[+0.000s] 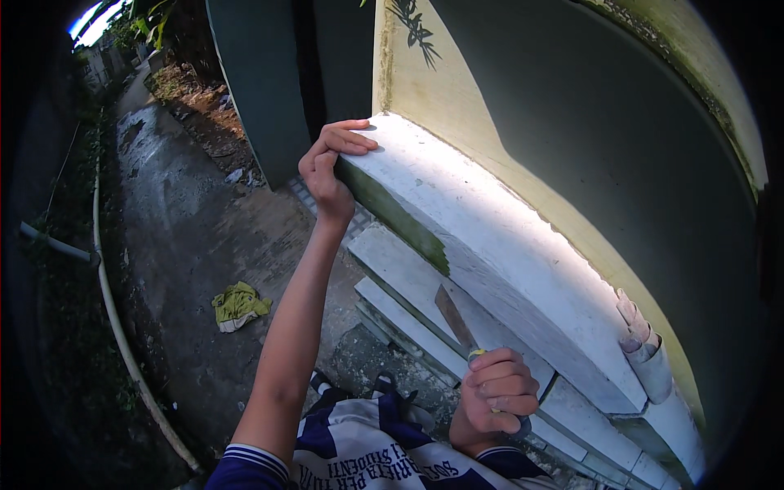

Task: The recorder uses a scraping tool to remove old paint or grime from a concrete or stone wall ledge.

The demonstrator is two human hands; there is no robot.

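Observation:
My left hand (333,163) grips the far left corner of a white-coated ledge (490,220), its fingers laid over the top. My right hand (496,392) is closed around the handle of a scraper (456,317), near my body. The scraper's flat, brownish-grey blade points up and to the left, close to the ledge's front face. I cannot tell whether the blade touches that face. A ragged-edged dark green patch (400,224) covers the left part of the front face, and the rest is whitish. The handle is mostly hidden by my fingers.
A curled greyish roll (643,347) stands on the ledge's right end, against the curved wall (588,122). White-topped steps (416,318) lie below. A yellow-green cloth (239,307) is on the concrete path (180,245). A long pipe (114,318) runs along the left side.

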